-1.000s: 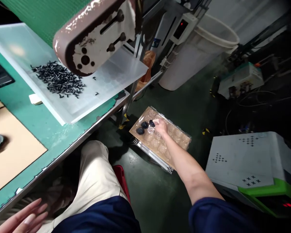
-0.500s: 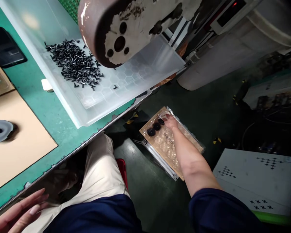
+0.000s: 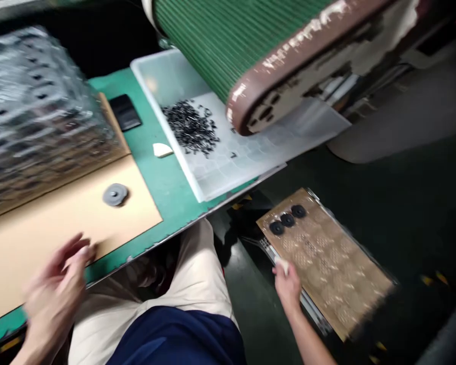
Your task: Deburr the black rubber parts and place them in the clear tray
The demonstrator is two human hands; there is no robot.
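My left hand (image 3: 57, 291), blurred, hovers over the front edge of the tan cardboard (image 3: 72, 208) with fingers loosely bent and apart, nothing visible in them. Beyond it a grey round disc with a small central stud (image 3: 115, 194) lies on the cardboard. My right hand (image 3: 288, 289) is beside the near long edge of a clear blister tray (image 3: 327, 258). Its fingers are closed round a small white piece (image 3: 281, 264), whose kind I cannot make out. In the tray's far left end, three black discs (image 3: 287, 220) sit in a row of pockets.
On the green table (image 3: 163, 187), a translucent bin (image 3: 213, 177) holds many small black parts (image 3: 193, 126). A green ribbed conveyor belt (image 3: 220, 40) overhangs it. Stacked clear trays (image 3: 41, 111) stand left, near a black phone-like slab (image 3: 125, 112) and a white chip (image 3: 162, 149).
My right hand has drawn back from the black discs to the tray's near edge. My left hand has risen over the cardboard. The view has swung left.
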